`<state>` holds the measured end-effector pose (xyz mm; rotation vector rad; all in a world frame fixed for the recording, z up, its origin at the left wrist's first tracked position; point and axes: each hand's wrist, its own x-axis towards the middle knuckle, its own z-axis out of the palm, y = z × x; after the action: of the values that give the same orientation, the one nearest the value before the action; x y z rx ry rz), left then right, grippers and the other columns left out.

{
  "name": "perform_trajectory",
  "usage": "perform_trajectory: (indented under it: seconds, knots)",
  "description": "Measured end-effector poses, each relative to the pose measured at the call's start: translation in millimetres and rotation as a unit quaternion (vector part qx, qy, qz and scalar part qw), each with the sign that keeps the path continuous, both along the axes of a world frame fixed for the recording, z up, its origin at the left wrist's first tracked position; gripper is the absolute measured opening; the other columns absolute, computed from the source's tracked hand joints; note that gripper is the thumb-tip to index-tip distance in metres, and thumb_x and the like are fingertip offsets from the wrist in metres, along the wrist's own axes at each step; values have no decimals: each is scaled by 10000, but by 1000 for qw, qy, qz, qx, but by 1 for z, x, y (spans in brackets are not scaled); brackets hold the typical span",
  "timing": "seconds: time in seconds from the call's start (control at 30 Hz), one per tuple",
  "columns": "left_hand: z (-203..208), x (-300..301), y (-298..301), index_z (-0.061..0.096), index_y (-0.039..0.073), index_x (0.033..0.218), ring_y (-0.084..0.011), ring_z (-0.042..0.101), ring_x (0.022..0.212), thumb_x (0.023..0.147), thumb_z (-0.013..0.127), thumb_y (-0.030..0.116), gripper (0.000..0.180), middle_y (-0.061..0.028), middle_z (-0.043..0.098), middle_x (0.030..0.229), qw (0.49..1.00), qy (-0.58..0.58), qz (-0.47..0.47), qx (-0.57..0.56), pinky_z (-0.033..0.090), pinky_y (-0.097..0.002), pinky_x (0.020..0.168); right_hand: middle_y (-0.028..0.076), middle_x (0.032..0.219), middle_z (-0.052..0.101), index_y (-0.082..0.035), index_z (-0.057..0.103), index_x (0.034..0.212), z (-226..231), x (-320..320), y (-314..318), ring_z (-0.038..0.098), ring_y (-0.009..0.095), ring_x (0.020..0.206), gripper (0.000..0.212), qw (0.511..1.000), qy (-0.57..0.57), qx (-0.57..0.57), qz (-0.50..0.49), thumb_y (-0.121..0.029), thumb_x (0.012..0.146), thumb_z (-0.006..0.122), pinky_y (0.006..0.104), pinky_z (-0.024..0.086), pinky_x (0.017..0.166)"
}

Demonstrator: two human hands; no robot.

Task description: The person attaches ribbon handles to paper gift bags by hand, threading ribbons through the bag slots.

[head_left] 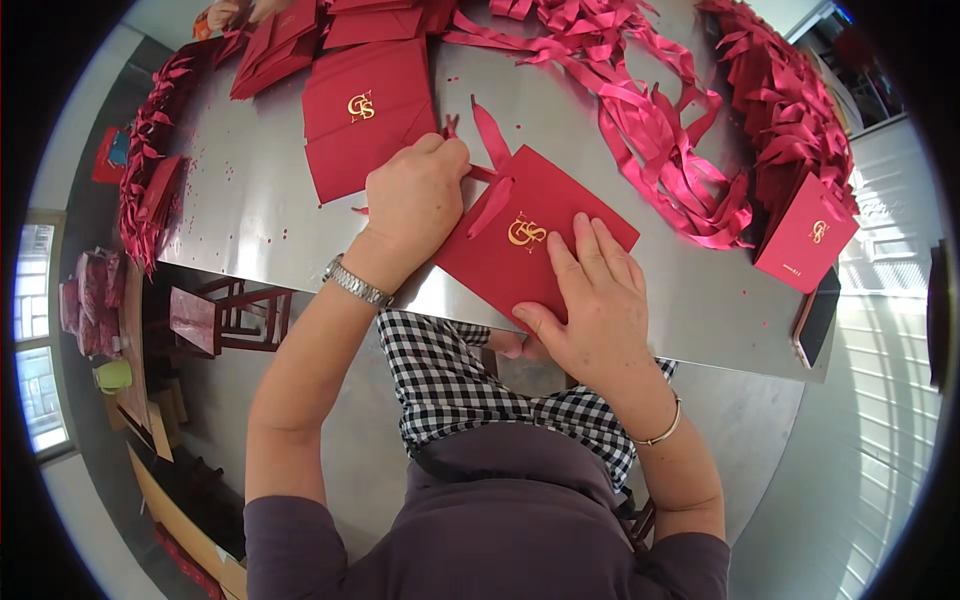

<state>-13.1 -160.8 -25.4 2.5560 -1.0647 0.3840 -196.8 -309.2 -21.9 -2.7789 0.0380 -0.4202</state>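
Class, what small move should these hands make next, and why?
Probably the left hand should draw the pink ribbon snug: it appears closed around one part, another lies loose over the red bag, and the right hand rests spread there.

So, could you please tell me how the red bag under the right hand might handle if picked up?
The red bag would likely feel fairly stiff, since its edges look straight and its corners crisp. It is probably light for its size, as it lies thin and flat on the table. Its ribbon may flop about, since it already bends and twists.
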Motion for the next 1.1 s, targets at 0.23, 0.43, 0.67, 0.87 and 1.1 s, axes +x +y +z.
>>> perform_trajectory:
  seconds: [0.23,0.43,0.67,0.87,1.1]
  knots:
    - [14,-3,-3,649,94,992,-329,642,848,889,603,140,122,-105,651,921,999,15,17,-31,522,-412,705,276,1386,473,21,544,1292,2,-2,-2,426,399,1320,697,1000,-8,-3,-8,-446,797,693,508,320,1082]
    - [16,-83,46,646,-18,916,-289,651,700,933,593,123,152,-175,663,794,973,193,86,-97,493,-376,627,285,1405,448,22,515,1320,-15,-14,8,407,401,1332,740,998,-16,36,-45,-466,787,676,508,326,1061]
    - [-5,-139,54,635,-40,986,-76,554,643,968,587,179,225,-39,621,769,953,205,103,-197,442,-218,552,275,1376,481,37,552,1273,-5,-42,43,435,370,1304,694,988,-84,106,-72,-447,795,685,458,343,997]
    - [5,-139,46,483,-23,1231,-136,602,790,867,658,-7,404,-84,642,940,887,322,129,-305,497,-239,680,251,1392,480,9,556,1282,-13,-47,39,432,345,1310,652,989,-92,112,-38,-425,811,682,455,338,1000]
    - [45,-155,5,347,-13,1435,-101,601,876,906,606,-48,590,-76,653,1007,808,379,3,-450,498,-216,753,196,1459,424,-41,502,1350,-23,-72,7,406,351,1333,659,970,-185,143,-68,-313,790,717,482,339,1033]
